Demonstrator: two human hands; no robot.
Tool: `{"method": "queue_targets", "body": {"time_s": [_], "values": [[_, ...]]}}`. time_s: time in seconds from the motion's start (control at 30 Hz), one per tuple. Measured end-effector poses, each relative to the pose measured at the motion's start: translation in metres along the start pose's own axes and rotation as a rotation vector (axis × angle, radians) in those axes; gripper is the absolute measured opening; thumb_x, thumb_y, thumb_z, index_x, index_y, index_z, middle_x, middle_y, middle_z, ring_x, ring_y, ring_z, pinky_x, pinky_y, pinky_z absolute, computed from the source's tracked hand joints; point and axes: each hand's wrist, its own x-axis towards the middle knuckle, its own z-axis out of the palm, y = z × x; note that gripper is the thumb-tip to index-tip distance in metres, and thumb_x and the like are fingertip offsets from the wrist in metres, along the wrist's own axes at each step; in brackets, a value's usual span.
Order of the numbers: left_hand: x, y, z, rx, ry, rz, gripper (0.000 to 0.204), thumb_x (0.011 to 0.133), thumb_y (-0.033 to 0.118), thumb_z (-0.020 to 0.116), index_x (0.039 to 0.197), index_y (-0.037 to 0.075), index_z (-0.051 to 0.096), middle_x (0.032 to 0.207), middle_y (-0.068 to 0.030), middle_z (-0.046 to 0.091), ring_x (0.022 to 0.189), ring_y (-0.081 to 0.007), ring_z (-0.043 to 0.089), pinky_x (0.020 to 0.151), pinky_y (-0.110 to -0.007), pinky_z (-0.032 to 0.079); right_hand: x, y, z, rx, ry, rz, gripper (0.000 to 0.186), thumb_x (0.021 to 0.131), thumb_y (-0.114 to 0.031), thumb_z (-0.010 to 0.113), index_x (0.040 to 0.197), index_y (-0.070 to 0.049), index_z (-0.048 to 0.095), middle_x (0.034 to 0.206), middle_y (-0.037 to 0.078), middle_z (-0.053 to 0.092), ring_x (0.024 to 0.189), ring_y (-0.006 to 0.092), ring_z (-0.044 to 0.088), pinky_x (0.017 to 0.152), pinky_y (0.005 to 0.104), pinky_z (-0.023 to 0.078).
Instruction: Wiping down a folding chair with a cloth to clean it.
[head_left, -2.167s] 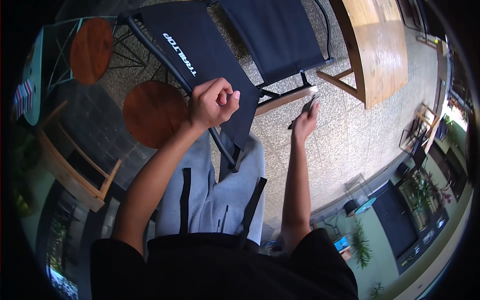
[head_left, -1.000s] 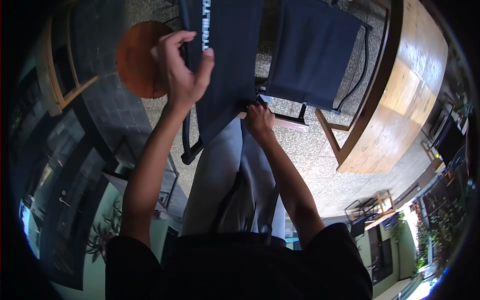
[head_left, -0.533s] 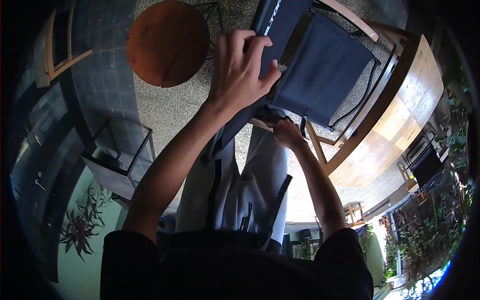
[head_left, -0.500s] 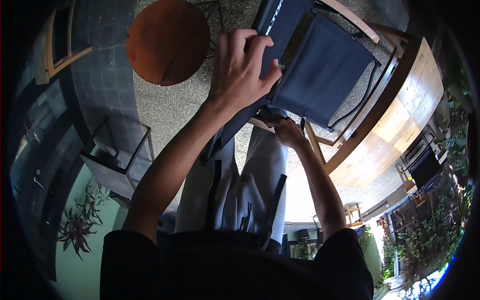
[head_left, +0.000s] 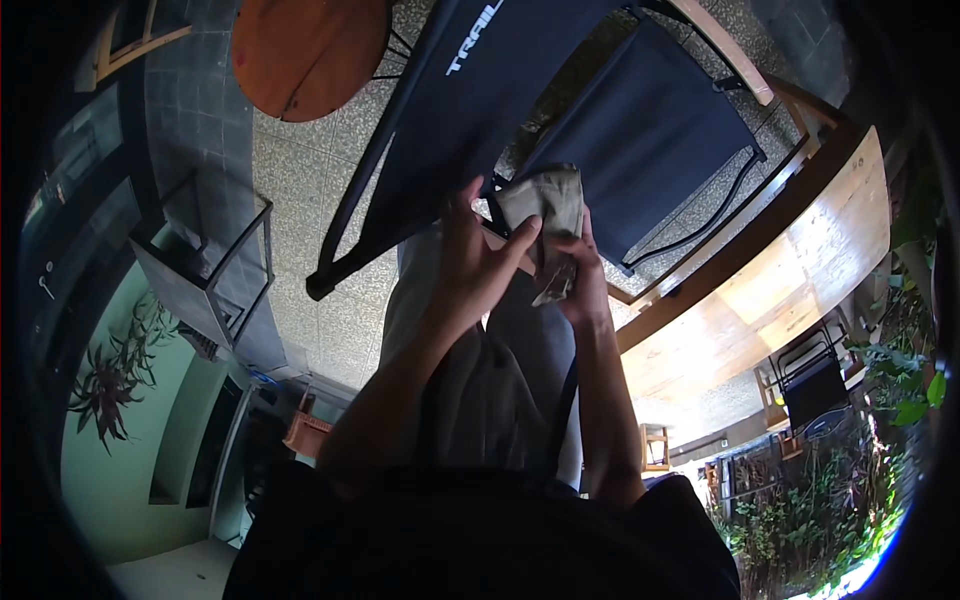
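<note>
White block lettering (head_left: 474,38) across a black fabric chair back (head_left: 435,140), crumpled grey-green cloth (head_left: 562,205) gripped in right hand (head_left: 587,275), left hand (head_left: 475,265) spread wide at its edge

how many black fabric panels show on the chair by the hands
2: the backrest, above the left hand in the picture, and the seat, right of the backrest. Others may be hidden.
</note>
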Motion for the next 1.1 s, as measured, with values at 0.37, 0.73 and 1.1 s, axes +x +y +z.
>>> {"method": "queue_targets", "body": {"time_s": [0.37, 0.73, 1.1], "values": [[-0.031, 0.098, 0.019, -0.206, -0.735, 0.056, 0.026, 0.095, 0.011, 0.065, 0.118, -0.002, 0.062, 0.105, -0.0141, 0.071, 0.092, -0.0185, 0.071, 0.076, -0.031, 0.057, -0.032, -0.044, -0.11, 0.04, -0.263, -0.085, 0.046, 0.098, -0.047, 0.047, 0.105, -0.001, 0.047, 0.101, 0.017, 0.056, 0.09, 0.0284, 0.056, 0.076, 0.0401, 0.044], [-0.048, 0.115, 0.063, 0.184, -0.513, 0.296, 0.028, 0.094, 0.022, 0.068, 0.112, 0.001, 0.06, 0.089, -0.0183, 0.067, 0.074, -0.0348, 0.071, 0.066, -0.039, 0.055, 0.032, 0.004, -0.025, 0.393, -0.693, 0.076, 0.066, 0.099, -0.056, 0.044, 0.153, -0.018, 0.039, 0.159, 0.015, 0.034, 0.132, 0.035, 0.05, 0.099, 0.0511, 0.048], [-0.027, 0.041, 0.059, -0.001, -0.021, 0.093, 0.025, 0.097, 0.023, 0.067, 0.102, -0.001, 0.059, 0.073, -0.0186, 0.065, 0.065, -0.0344, 0.068, 0.056, -0.034, 0.049, -0.021, 0.011, -0.034, 0.773, -0.358, -0.021, 0.067, 0.105, -0.047, 0.042, 0.157, -0.008, 0.024, 0.152, 0.02, 0.041, 0.135, 0.0349, 0.047, 0.114, 0.0453, 0.04]]}}
